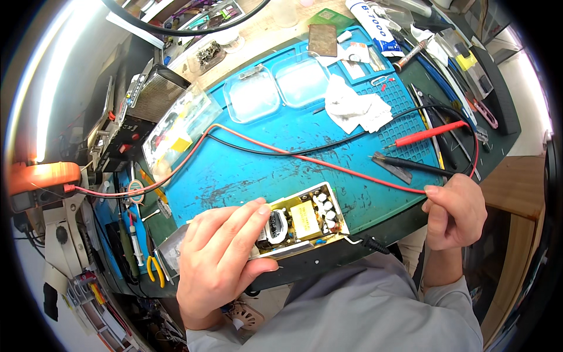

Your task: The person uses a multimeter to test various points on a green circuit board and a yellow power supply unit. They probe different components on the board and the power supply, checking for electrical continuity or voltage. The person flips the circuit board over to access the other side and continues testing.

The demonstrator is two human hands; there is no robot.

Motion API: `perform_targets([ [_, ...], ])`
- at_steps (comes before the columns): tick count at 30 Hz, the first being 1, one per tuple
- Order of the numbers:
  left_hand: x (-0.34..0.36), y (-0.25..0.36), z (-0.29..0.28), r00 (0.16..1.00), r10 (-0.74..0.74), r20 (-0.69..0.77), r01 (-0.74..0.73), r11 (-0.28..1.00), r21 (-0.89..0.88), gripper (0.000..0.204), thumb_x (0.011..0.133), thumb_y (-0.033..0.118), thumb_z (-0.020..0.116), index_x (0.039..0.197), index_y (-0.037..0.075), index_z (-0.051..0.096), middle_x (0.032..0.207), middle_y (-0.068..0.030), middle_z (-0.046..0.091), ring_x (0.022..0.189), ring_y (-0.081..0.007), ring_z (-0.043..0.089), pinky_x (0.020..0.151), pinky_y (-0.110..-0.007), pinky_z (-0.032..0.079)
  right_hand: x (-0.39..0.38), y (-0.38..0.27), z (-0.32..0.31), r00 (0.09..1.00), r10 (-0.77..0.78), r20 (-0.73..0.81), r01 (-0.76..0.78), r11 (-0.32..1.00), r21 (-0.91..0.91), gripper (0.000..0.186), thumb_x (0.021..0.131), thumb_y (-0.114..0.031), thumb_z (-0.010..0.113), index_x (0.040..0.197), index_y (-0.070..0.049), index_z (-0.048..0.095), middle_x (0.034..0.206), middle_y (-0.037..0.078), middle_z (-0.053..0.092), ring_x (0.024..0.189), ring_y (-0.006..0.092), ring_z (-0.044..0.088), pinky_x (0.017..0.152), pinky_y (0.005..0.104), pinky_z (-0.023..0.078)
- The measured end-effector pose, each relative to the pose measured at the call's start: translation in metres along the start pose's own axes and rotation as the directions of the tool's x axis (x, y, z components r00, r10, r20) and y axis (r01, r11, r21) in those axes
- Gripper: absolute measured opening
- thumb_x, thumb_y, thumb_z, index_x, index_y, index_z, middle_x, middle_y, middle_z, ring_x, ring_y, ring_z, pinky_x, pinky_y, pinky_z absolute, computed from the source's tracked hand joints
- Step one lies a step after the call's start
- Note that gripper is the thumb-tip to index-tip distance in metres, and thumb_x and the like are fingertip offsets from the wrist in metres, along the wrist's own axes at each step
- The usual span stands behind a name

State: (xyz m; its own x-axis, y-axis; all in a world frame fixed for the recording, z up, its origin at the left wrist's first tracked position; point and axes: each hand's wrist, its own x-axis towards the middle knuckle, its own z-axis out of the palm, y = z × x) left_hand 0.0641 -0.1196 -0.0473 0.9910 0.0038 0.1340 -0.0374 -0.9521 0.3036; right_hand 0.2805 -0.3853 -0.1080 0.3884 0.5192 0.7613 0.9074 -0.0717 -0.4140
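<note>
An opened power adapter (304, 220) lies at the near edge of the mat, its white shell exposing a yellow transformer, white-coated parts and a circuit board. My left hand (220, 252) is closed over its left end, fingers across the top and thumb along the near side, hiding that end. A black cable (373, 244) leaves its right end. My right hand (460, 211) is off to the right, fingers curled together; whatever they may hold is hidden. The red test lead (375, 178) runs up to its fingertips. Beyond that hand lie a red probe (431, 134) and a black probe (413, 165).
On the blue mat (234, 170) are a clear plastic box (278, 88), crumpled white tissue (358, 110) and scattered tools. An orange meter (44, 177) stands at the left, near yellow-handled pliers (155, 271). A white glue tube (373, 26) lies at the back.
</note>
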Motion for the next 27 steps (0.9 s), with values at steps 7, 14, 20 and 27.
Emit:
perform_targets([
  [7,0.0007,-0.0001,0.0041,1.000,0.008,0.008,-0.008,0.999,-0.047,0.053,0.103,0.044,0.057,0.130,0.001,0.068,0.120,-0.0162,0.067,0.100,-0.0352,0.062,0.088,-0.046,0.051,0.0004,-0.0005,-0.0001,1.000,-0.001,0.010,0.001,1.000,-0.009,0.026,0.074,0.007,0.065,0.096,-0.002,0.075,0.059,0.000,0.053,0.047,0.0156,0.042,0.047,0.0295,0.033],
  [14,0.0012,0.0047,0.0012,0.999,-0.009,0.051,0.013,0.998,-0.067,0.052,0.095,0.042,0.066,0.132,0.006,0.069,0.120,-0.0131,0.064,0.100,-0.0334,0.059,0.090,-0.047,0.048,-0.0012,-0.0005,-0.0010,1.000,-0.001,0.011,0.002,1.000,-0.022,0.026,0.073,0.007,0.064,0.095,-0.002,0.074,0.059,0.000,0.053,0.047,0.0155,0.042,0.047,0.0294,0.032],
  [20,-0.0012,0.0056,0.0013,0.998,-0.014,0.066,0.016,0.999,-0.041,0.055,0.094,0.045,0.067,0.134,0.006,0.067,0.121,-0.0126,0.063,0.103,-0.0335,0.058,0.093,-0.048,0.048,-0.0009,-0.0006,-0.0035,0.998,-0.004,0.068,0.005,1.000,-0.019,0.016,0.090,-0.001,0.060,0.102,-0.001,0.071,0.058,0.000,0.058,0.049,0.0137,0.049,0.052,0.0294,0.036],
  [27,-0.0003,0.0063,0.0007,0.997,-0.014,0.077,0.017,0.999,-0.036,0.056,0.094,0.044,0.067,0.134,0.006,0.067,0.122,-0.0129,0.063,0.106,-0.0342,0.058,0.094,-0.049,0.047,-0.0012,-0.0003,-0.0007,1.000,0.010,0.017,-0.010,1.000,0.000,0.020,0.079,0.005,0.066,0.096,-0.001,0.074,0.060,0.001,0.055,0.046,0.0151,0.045,0.047,0.0296,0.033],
])
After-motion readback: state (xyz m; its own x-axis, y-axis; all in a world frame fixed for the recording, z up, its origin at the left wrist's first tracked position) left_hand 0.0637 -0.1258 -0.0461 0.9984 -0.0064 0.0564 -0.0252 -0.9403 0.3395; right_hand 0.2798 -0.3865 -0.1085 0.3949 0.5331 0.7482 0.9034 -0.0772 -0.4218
